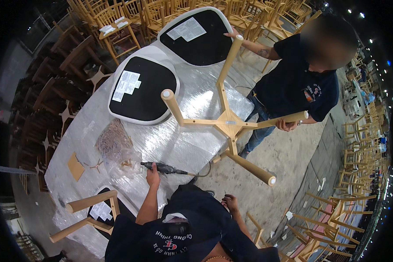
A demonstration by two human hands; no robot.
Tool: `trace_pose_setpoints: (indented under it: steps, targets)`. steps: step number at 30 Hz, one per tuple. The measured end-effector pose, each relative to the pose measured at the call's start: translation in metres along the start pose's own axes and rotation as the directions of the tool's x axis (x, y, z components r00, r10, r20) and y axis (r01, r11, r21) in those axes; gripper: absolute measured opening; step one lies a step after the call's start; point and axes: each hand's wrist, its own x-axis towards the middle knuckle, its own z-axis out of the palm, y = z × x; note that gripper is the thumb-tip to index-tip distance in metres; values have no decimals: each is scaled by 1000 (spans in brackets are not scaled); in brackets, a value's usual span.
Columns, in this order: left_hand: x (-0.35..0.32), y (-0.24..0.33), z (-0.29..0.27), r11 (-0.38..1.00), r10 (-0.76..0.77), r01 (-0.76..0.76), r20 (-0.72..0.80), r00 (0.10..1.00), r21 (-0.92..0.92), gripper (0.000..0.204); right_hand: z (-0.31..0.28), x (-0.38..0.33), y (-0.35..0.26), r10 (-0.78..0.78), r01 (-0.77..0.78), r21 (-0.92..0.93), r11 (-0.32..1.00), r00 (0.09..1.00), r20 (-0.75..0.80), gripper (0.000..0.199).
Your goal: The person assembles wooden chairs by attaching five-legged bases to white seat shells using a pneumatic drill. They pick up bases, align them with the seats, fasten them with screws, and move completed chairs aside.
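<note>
Power screwdriver gripped at the table edge

Power screwdriver (163,167), dark and slim, is held flat on the plastic-wrapped table (192,105) by the left hand (153,178), whose fingers are closed around its rear end, the bit end aimed to the person's left. A cable is seen trailing off its other end toward the table's rim. Just beside the tool, a clear bag of small fittings (115,146) is laid on the wrap, with a cardboard scrap (75,166) further left. The right hand (230,202) is kept low over the floor, well apart from the tool, fingers loosely curled and nothing gripped. Ahead, a wooden four-legged chair base (229,124) is stood upturned on the table, one leg being grasped by a co-worker's hand (286,125) across the way. Two black seat shells (144,89) with white rims are rested underside up further back. Another wooden leg frame (89,214) is seen at the near left corner.
</note>
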Motion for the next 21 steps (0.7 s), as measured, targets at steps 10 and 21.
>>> trace_pose_setpoints:
  steps: [10,21]
  targets:
    - [-2,4,-4,1000,-2,2,25,1000,14,82,-9,4,-20,-62,62,-7,998,998,11,30]
    - [-8,6,-10,987,65,-62,-16,998,147,85,7,5,-26,-38,40,-53,998,999,30,34]
